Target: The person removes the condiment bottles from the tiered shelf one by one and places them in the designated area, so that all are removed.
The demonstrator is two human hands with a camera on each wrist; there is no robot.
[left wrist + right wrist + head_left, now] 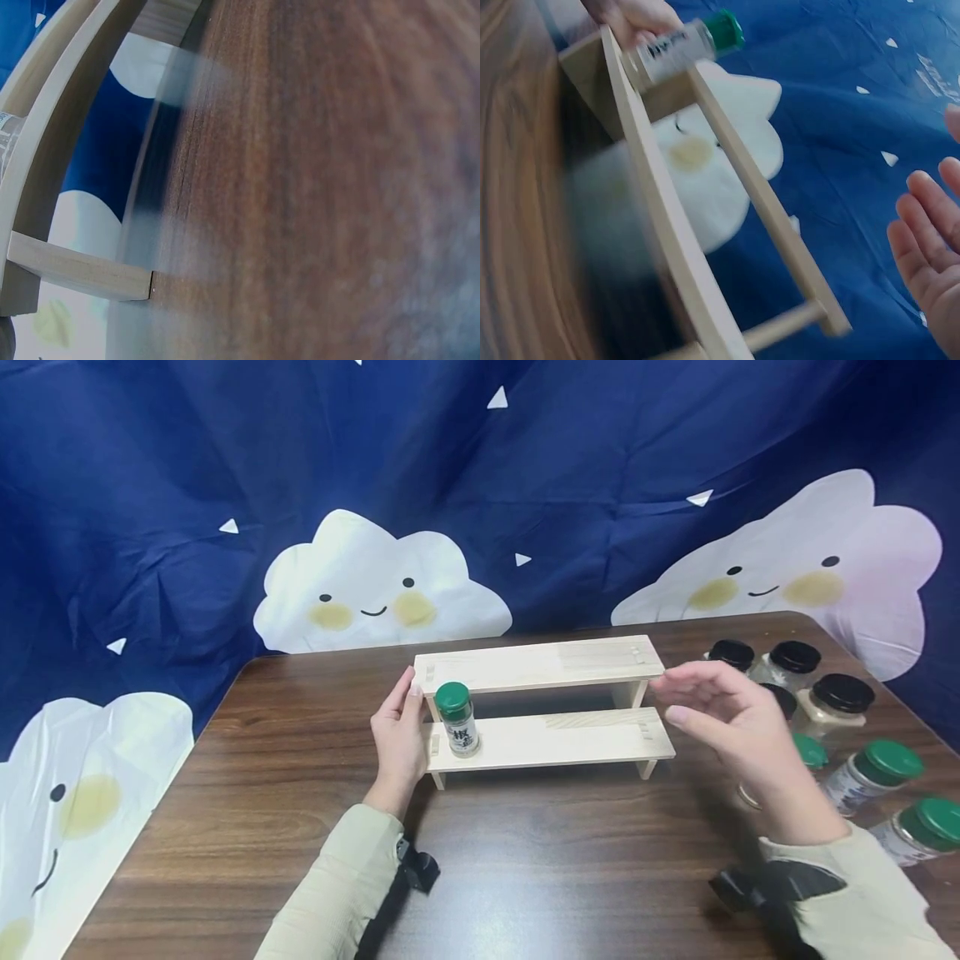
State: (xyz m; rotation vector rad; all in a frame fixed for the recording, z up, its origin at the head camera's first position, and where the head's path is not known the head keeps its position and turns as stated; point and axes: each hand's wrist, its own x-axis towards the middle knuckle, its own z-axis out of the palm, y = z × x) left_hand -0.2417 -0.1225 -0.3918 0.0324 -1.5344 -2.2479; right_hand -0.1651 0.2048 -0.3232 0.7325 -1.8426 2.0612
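Note:
A two-tier wooden spice rack (536,664) stands on the table. On the left end of its lower tier a green-capped spice bottle (460,727) is upright. My left hand (399,731) holds the rack's left end, thumb on the near side and fingers along the outer edge. Just off the rack's right end, my right hand (723,714) has its fingers loosely bent and nothing between them. The right wrist view shows the bottle (676,54) and part of the right hand (934,247), apart from the rack. In the left wrist view the left hand is hidden.
To the right, partly behind the right hand and forearm, stand several jars with black lids (843,693) and several bottles with green caps (889,763). A blue cloth (570,460) with clouds hangs behind the dark wooden table (300,760).

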